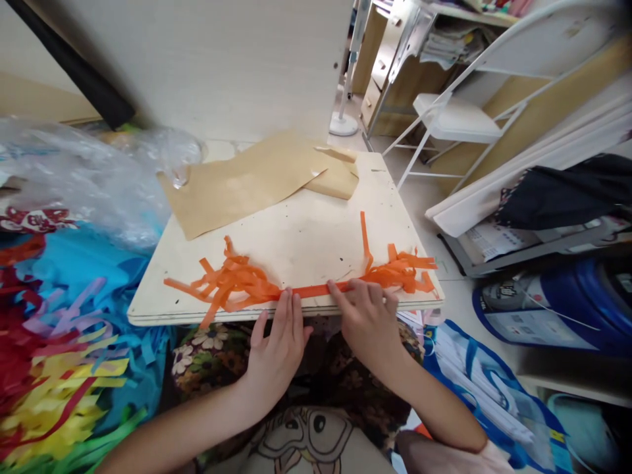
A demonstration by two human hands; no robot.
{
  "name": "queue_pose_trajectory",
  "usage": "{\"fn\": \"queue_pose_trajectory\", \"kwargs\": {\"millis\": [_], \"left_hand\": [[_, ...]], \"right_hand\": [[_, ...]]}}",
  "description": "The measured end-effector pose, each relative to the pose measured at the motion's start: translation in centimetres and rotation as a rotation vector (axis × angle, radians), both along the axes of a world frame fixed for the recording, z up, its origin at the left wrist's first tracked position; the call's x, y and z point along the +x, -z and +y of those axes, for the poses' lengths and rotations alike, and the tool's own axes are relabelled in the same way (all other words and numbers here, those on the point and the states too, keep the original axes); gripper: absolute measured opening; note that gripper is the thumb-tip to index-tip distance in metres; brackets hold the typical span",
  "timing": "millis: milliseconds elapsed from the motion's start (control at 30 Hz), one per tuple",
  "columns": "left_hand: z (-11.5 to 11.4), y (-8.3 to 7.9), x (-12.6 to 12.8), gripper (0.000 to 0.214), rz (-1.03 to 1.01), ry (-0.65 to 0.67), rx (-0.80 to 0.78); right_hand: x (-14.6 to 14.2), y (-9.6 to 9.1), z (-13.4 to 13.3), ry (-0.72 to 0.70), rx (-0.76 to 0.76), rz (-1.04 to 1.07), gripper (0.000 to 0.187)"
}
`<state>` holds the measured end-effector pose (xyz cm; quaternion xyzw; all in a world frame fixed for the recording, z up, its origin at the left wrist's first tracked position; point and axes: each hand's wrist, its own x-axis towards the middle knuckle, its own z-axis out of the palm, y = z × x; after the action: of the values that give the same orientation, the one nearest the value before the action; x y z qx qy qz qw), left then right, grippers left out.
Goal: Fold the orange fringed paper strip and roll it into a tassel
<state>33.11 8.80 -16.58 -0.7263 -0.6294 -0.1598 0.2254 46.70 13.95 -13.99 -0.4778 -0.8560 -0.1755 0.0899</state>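
An orange paper tassel strip [313, 290] lies along the front edge of the small cream table [306, 243]. Its middle is a flat narrow band, and cut fringes bunch up at both ends, the left fringe [237, 280] and the right fringe [399, 268]. My left hand [279, 342] presses its outstretched fingertips on the band near the left fringe. With the index finger extended onto the band, my right hand [368, 322] rests near the right fringe, its other fingers bent over the strip. Whether those bent fingers pinch the paper is hidden.
Brown kraft paper [247, 184] covers the table's back part. Colourful paper fringes [64, 382] and clear plastic bags [113, 171] are piled at the left. To the right stand a white folding chair [457, 118], a blue bucket [553, 309] and a blue-edged bag [488, 382].
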Motion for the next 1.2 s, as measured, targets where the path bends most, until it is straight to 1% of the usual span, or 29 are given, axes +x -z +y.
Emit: {"fn": "queue_pose_trajectory", "kwargs": {"millis": [133, 233, 300, 433, 500, 567, 667, 700, 767, 833, 900, 967, 1033, 1100, 1200], "left_hand": [[0.1, -0.3, 0.4, 0.047, 0.105, -0.026, 0.011], [0.3, -0.7, 0.7, 0.046, 0.169, -0.036, 0.010], [0.6, -1.1, 0.8, 0.043, 0.134, -0.038, 0.020], [1.5, -1.5, 0.6, 0.025, -0.014, -0.042, 0.037], [1.8, -1.7, 0.2, 0.019, -0.047, -0.025, 0.045], [1.8, -1.7, -0.1, 0.018, -0.053, 0.016, 0.063], [1.7, -1.8, -0.4, 0.018, -0.062, 0.122, 0.068], [1.6, -1.9, -0.5, 0.018, -0.071, 0.157, 0.062], [1.7, -2.1, -0.5, 0.017, -0.090, 0.204, 0.055], [1.8, -2.2, -0.5, 0.015, -0.103, 0.227, 0.053], [2.1, -2.4, -0.5, 0.014, -0.107, 0.236, 0.040], [2.3, -2.5, -0.6, 0.012, -0.098, 0.219, 0.008], [2.6, -2.7, -0.6, 0.011, -0.084, 0.182, -0.044], [2.9, -2.9, -0.7, 0.010, -0.073, 0.167, -0.104], [3.3, -3.5, -1.1, 0.013, -0.064, 0.181, -0.177]], "right_hand": [[1.6, -0.4, 0.3, 0.035, -0.015, 0.000, 0.038], [1.6, -0.5, 0.1, 0.020, -0.008, 0.032, 0.034], [1.2, -0.4, 0.1, 0.008, 0.009, 0.078, 0.029], [0.6, 0.0, 0.4, 0.009, 0.076, 0.169, 0.022], [0.4, 0.1, 0.3, 0.019, 0.115, 0.180, 0.022], [0.2, 0.2, 0.0, 0.056, 0.161, 0.157, 0.023], [-0.3, 0.0, -1.1, 0.101, 0.190, 0.092, 0.026], [-0.5, -0.1, -1.4, 0.079, 0.180, 0.083, 0.026], [-0.9, -0.2, -1.7, -0.024, 0.125, 0.093, 0.023], [-1.1, -0.3, -1.6, -0.126, 0.044, 0.121, 0.017], [-1.1, -0.4, -1.1, -0.176, -0.050, 0.133, 0.014], [-1.0, -0.5, -0.5, -0.180, -0.123, 0.127, 0.012], [-0.8, -0.6, 0.0, -0.166, -0.159, 0.107, 0.013], [-0.4, -0.8, 0.3, -0.149, -0.166, 0.088, 0.014], [0.3, -1.1, 0.5, -0.135, -0.161, 0.103, 0.015]]}}
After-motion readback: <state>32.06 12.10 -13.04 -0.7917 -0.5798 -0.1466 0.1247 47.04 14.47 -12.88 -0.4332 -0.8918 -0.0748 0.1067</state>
